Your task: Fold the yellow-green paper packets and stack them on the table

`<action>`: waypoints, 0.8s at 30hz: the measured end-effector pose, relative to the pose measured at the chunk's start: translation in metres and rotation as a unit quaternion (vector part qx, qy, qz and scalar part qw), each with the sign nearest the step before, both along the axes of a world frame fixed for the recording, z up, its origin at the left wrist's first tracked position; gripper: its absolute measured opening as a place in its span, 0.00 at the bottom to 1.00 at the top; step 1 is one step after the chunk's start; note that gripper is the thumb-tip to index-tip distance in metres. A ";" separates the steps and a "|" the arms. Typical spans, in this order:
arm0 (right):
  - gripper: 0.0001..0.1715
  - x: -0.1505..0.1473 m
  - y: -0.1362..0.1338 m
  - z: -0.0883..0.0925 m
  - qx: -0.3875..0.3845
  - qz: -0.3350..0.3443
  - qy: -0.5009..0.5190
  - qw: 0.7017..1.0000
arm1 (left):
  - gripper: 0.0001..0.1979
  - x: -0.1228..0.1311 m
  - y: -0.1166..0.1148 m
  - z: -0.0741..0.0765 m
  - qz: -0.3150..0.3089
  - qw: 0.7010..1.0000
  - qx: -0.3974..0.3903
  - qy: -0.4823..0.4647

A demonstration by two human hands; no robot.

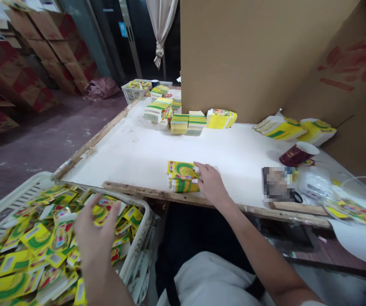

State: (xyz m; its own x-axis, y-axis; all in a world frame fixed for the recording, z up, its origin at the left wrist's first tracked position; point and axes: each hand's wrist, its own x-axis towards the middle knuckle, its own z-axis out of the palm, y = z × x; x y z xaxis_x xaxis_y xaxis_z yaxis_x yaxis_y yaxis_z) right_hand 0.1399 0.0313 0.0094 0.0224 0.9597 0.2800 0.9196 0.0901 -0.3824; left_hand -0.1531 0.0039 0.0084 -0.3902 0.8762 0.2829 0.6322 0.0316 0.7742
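Observation:
My left hand point(97, 238), slightly blurred, is over the white plastic basket point(144, 212), thumb and fingers apart. Small yellow-and-green printed packets point(36, 238) fill that basket. One packet point(104, 209) shows between the thumb and fingers; whether they touch it I cannot tell. On the white table near its front edge lies a short row of similar yellow packets point(183, 174). My right hand point(210, 182) grips the row's right end, with the fingertips on the packets' white end faces. Part of that end is hidden behind the hand.
Stacked yellow cards or flat cartons point(179, 123) stand along the back of the table, before a tall cardboard sheet point(240, 55). At right are a tipped maroon cup point(293, 154) and more yellow stacks point(281, 128). Another filled basket point(135, 91) stands beyond the far end.

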 end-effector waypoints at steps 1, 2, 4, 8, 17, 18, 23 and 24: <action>0.31 -0.001 -0.001 0.002 0.006 -0.004 0.000 1.000 | 0.27 0.011 0.002 -0.005 -0.042 0.998 -0.021 -0.041; 0.31 -0.002 -0.004 0.004 0.013 -0.007 0.006 1.000 | 0.26 0.024 0.003 -0.009 -0.082 0.993 -0.035 -0.081; 0.32 -0.007 -0.012 0.010 0.022 -0.005 0.044 0.999 | 0.27 0.053 0.004 -0.017 -0.149 0.974 -0.034 -0.166; 0.36 -0.032 -0.042 0.019 -0.041 0.107 0.241 0.964 | 0.39 0.104 -0.007 -0.020 -0.246 0.869 0.029 -0.429; 0.39 -0.084 -0.081 -0.001 -0.160 0.257 0.460 0.835 | 0.34 0.104 -0.011 0.000 -0.103 0.774 0.187 -0.596; 0.36 -0.084 -0.080 -0.003 -0.154 0.245 0.460 0.840 | 0.34 0.103 -0.010 0.000 -0.098 0.796 0.176 -0.571; 0.19 -0.076 -0.072 -0.004 -0.115 0.175 0.484 0.849 | 0.40 0.115 -0.011 -0.003 -0.095 0.878 0.128 -0.452; 0.18 -0.074 -0.071 -0.003 -0.114 0.170 0.487 0.849 | 0.41 0.117 -0.012 -0.004 -0.095 0.880 0.129 -0.447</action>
